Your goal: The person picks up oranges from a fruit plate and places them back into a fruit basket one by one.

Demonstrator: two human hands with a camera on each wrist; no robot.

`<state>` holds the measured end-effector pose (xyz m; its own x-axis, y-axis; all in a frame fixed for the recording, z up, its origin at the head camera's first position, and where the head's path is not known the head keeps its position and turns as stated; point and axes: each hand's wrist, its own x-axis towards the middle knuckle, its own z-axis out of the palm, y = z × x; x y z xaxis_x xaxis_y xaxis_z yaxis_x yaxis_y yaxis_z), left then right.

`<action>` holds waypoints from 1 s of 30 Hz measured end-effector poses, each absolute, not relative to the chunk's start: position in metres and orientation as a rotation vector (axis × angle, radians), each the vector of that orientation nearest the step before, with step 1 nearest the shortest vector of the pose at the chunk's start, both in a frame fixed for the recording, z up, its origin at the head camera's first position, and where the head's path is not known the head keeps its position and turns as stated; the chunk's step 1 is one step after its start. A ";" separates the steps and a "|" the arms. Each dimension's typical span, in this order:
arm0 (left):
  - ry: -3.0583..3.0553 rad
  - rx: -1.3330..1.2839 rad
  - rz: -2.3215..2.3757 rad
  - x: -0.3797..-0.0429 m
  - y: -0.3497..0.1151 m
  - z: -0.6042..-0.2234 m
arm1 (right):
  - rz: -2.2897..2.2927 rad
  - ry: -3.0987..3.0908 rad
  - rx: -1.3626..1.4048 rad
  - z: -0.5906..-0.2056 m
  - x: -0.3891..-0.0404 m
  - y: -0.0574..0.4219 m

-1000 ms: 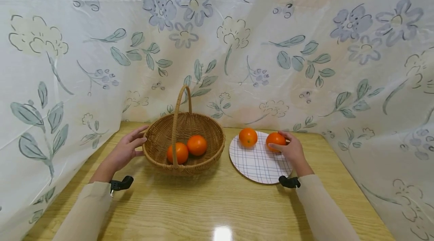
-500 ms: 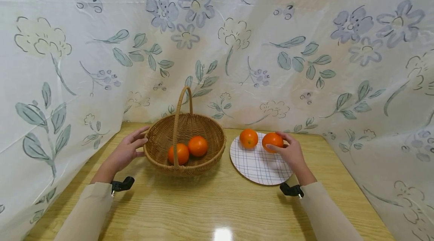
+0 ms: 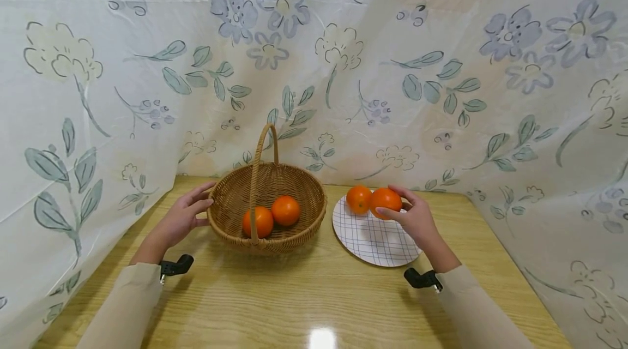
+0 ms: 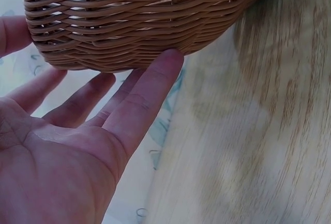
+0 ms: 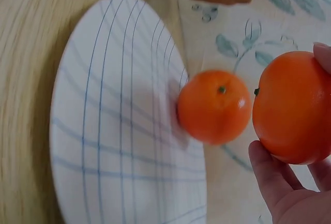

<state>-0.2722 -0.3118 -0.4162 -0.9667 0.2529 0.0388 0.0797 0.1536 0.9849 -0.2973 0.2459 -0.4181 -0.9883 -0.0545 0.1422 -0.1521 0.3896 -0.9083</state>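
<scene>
My right hand (image 3: 414,219) grips an orange (image 3: 387,203) between thumb and fingers, over a round white board (image 3: 379,248) with blue grid lines. In the right wrist view the held orange (image 5: 295,107) is clear of the board, its small green stem end turned toward a second orange (image 5: 214,106) that lies on the board. A wicker basket (image 3: 229,188) with a tall handle stands on the left, with two oranges (image 3: 287,210) inside. My left hand (image 3: 180,217) touches its left side; outstretched fingertips (image 4: 168,61) rest against the weave in the left wrist view.
Everything stands on a light wooden table (image 3: 275,300). A floral curtain (image 3: 304,76) hangs close behind it and along both sides. The basket handle (image 3: 256,180) arches high over the basket's middle. Black wrist cameras (image 3: 176,266) sit on both sleeves.
My right hand has lifted the orange off the board and moved it left, so that it now overlaps the other orange in the head view. The left hand and basket stay put.
</scene>
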 end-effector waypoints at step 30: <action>2.189 0.363 1.929 -0.279 -0.319 -0.416 | 1.972 -2.471 0.402 -0.359 -0.297 0.151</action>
